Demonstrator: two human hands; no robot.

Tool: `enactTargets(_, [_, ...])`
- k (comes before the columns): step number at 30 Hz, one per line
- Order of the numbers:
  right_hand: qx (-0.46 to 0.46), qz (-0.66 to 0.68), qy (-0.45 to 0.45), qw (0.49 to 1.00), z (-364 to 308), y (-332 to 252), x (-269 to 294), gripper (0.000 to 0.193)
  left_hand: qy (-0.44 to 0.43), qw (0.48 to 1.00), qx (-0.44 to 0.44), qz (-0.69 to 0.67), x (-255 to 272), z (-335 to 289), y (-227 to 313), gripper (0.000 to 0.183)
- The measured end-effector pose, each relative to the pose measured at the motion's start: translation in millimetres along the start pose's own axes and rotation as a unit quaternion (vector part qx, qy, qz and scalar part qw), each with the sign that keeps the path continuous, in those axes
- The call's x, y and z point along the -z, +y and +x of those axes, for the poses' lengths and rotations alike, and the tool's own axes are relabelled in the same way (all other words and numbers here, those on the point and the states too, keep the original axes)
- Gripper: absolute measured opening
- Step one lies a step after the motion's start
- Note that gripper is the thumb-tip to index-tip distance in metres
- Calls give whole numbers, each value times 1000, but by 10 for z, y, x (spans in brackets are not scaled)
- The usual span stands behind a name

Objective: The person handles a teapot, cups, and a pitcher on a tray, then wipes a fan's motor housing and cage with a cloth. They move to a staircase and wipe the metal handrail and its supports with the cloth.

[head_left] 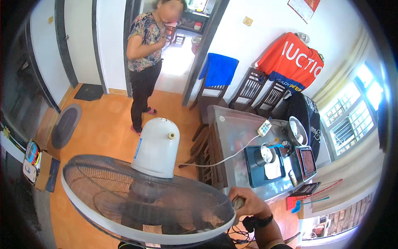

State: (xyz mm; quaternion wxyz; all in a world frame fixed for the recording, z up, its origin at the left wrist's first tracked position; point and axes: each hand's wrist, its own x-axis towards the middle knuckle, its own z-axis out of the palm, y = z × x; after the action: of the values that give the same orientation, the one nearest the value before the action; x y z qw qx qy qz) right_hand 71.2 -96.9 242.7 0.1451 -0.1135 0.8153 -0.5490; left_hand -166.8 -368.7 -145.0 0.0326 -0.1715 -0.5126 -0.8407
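Observation:
A large fan (pixel 155 147) with a white motor housing fills the lower middle. Its round wire guard (pixel 137 199) has a white rim and dark blades behind the mesh. At the right end of that rim is my right hand (pixel 252 204), its fingers closed round a small grey-brown thing (pixel 238 202) whose kind I cannot make out. A black band (pixel 257 222) circles my right wrist. My left hand does not show; the fan may be hiding it.
A person (pixel 146 54) stands beyond the fan near the doorway. To the right, a covered table (pixel 232 137) bears a dark tray (pixel 253 172), a metal bowl (pixel 297 130) and a white power strip (pixel 264 128) with a trailing cord. Chairs (pixel 250 87) line the wall; a box (pixel 43 170) sits left.

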Motion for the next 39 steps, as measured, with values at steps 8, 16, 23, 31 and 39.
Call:
enactTargets(8, [30,72,-142,987,249,-224,-436,33,-20,998,-17,-61,14,63,-14,52])
enactTargets(16, [6,75,-239,968,318,-287,-562,26,-24,994,-33,-102,168,-90,252,52])
enactTargets(23, [9,47,-276,960,385,-366,-561,22,8,992,-48,-113,280,-556,925,52])
enactTargets(31, [77,90,-251,961,424,-354,-126,25,62,993,-30,-91,203,-1641,1949,52])
enactTargets(39, [198,289,142,926,839,-818,34,36,80,994,-27,-67,-361,-2190,2973,52])
